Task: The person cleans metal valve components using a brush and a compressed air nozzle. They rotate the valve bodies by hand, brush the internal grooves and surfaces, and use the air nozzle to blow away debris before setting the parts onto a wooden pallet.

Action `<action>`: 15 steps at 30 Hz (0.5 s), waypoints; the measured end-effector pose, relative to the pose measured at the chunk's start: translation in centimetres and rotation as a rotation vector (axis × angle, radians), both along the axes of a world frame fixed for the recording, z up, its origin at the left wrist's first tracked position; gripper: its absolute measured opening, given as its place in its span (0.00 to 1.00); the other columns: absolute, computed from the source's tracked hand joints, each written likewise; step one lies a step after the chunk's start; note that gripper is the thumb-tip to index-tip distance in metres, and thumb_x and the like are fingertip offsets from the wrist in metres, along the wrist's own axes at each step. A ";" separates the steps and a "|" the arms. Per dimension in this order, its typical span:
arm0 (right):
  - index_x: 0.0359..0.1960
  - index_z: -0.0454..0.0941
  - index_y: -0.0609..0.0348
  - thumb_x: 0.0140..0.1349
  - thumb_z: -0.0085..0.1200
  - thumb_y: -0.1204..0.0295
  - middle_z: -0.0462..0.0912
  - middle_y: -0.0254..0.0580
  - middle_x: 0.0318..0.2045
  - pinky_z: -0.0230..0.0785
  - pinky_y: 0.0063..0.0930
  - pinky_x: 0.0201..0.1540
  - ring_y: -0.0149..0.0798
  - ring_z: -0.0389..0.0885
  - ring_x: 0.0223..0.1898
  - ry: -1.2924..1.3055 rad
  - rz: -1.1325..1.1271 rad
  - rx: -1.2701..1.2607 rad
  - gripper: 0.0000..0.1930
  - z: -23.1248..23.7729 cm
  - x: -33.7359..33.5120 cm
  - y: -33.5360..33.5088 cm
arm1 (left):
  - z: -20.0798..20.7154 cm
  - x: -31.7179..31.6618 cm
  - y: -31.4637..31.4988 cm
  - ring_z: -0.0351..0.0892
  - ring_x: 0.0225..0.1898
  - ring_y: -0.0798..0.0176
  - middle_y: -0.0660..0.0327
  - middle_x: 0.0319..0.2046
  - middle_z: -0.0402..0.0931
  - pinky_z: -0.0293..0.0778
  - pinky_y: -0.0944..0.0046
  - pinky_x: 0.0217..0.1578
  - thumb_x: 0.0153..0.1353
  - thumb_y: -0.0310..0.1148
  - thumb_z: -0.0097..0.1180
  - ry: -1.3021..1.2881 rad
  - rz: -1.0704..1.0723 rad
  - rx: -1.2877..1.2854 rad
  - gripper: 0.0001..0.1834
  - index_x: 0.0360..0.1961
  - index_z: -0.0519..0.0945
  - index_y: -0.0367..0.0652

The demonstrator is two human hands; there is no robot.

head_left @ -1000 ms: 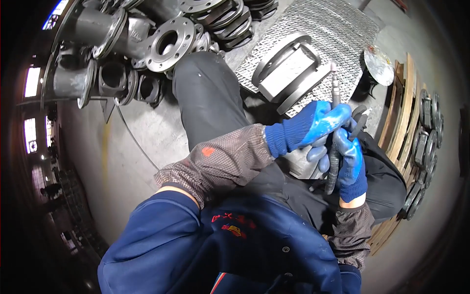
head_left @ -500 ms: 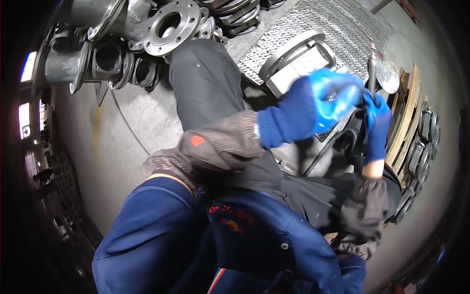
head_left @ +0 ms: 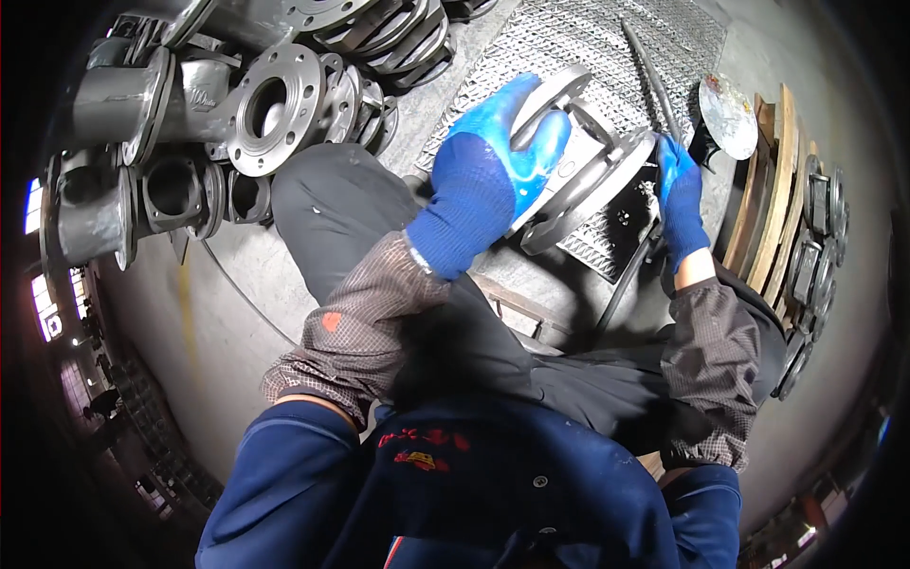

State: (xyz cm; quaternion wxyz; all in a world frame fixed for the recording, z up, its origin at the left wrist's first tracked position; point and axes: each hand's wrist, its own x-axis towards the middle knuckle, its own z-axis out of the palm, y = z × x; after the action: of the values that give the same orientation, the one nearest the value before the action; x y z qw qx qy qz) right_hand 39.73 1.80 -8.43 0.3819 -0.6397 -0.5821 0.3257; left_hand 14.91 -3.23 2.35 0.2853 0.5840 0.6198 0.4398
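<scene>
A grey metal casting with two round flanges, like a valve body, stands tilted on a metal mesh surface. My left hand, in a blue coated glove, grips its far-left flange, fingers over the rim and thumb on the inner side. Just right of the casting, my gloved right hand is closed round the lower end of a long, thin, dark rod-shaped tool, which points away from me. A black hose or cable runs down from near that hand. The tool's exact kind is unclear.
Several flanged pipe castings are piled at the far left, with a drilled flange beside my left knee. On the right are a wooden pallet, more metal castings and a pale, stained round plate.
My left hand has moved left from beside the right hand onto the flange. The casting has been turned and now shows both flanges. The rod-shaped tool now extends over the mesh.
</scene>
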 end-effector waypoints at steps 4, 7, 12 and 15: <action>0.44 0.75 0.65 0.65 0.39 0.57 0.79 0.40 0.41 0.60 0.24 0.51 0.32 0.73 0.45 0.290 0.084 -0.150 0.22 0.2 -1.6 1.8 | -0.3 0.0 0.7 0.75 0.37 0.67 0.55 0.37 0.77 0.70 0.70 0.40 0.59 0.37 0.53 -0.102 0.029 -0.212 0.20 0.46 0.73 0.31; 0.42 0.75 0.70 0.65 0.37 0.56 0.79 0.48 0.39 0.69 0.30 0.45 0.39 0.77 0.41 0.728 0.096 -0.562 0.25 2.2 -3.5 2.3 | -1.2 -0.4 0.8 0.75 0.36 0.68 0.56 0.35 0.76 0.70 0.70 0.39 0.59 0.37 0.53 -0.114 -0.035 -0.171 0.19 0.45 0.74 0.32; 0.35 0.75 0.70 0.65 0.35 0.53 0.80 0.50 0.33 0.71 0.30 0.40 0.41 0.79 0.33 0.710 0.129 -0.595 0.27 3.6 -3.1 -0.7 | -1.3 -2.1 1.6 0.77 0.31 0.62 0.55 0.29 0.77 0.72 0.67 0.32 0.57 0.43 0.54 -0.033 -0.186 -0.012 0.20 0.42 0.77 0.37; 0.34 0.76 0.63 0.65 0.35 0.52 0.81 0.46 0.33 0.69 0.21 0.31 0.33 0.77 0.30 0.509 0.098 -0.300 0.25 3.4 -3.3 -5.8 | 0.6 -3.0 4.0 0.78 0.30 0.65 0.56 0.30 0.79 0.73 0.67 0.32 0.57 0.41 0.54 0.075 -0.488 -0.041 0.18 0.42 0.78 0.38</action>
State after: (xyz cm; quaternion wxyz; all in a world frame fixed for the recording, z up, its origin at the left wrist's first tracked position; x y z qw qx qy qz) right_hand 36.46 -4.02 -5.08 0.4005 -0.5578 -0.4432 0.5762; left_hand 11.90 0.75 2.99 0.3718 0.7264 0.4792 0.3231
